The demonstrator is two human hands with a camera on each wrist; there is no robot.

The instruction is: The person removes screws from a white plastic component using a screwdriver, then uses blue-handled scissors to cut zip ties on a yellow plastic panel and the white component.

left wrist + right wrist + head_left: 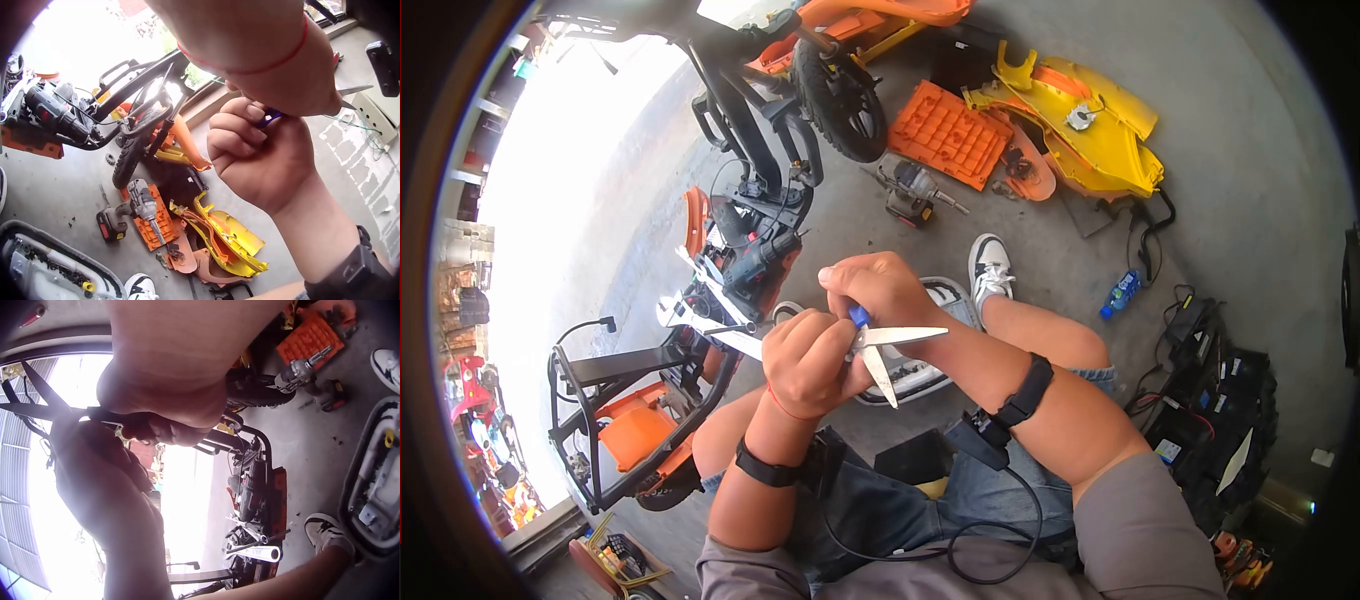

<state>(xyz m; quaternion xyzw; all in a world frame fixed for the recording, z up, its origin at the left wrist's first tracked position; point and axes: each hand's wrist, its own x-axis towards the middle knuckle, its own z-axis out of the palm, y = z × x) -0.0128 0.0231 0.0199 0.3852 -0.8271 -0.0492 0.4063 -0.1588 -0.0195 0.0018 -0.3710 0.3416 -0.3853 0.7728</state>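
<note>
In the head view, scissors (882, 362) stand with their blades spread apart, pointing right and down. My left hand (805, 362), a red string at its wrist, grips them around the pivot. Just above it, my right hand (882, 288) is curled, its fingers against the blue handle (859, 316). The left wrist view has the right hand (265, 156) with fingers bent around a bit of blue handle (270, 117). In the right wrist view the blades (42, 400) stick out past the left hand (103, 481). The palms hide most of the handles.
A stripped scooter frame (775, 160) with a drill (762, 262) and a wrench (265, 552) stands at left. Ahead lie a power tool (915, 190), an orange panel (950, 130) and yellow bodywork (1100, 140). A bottle (1120, 295) and black parts (1200, 400) are at right.
</note>
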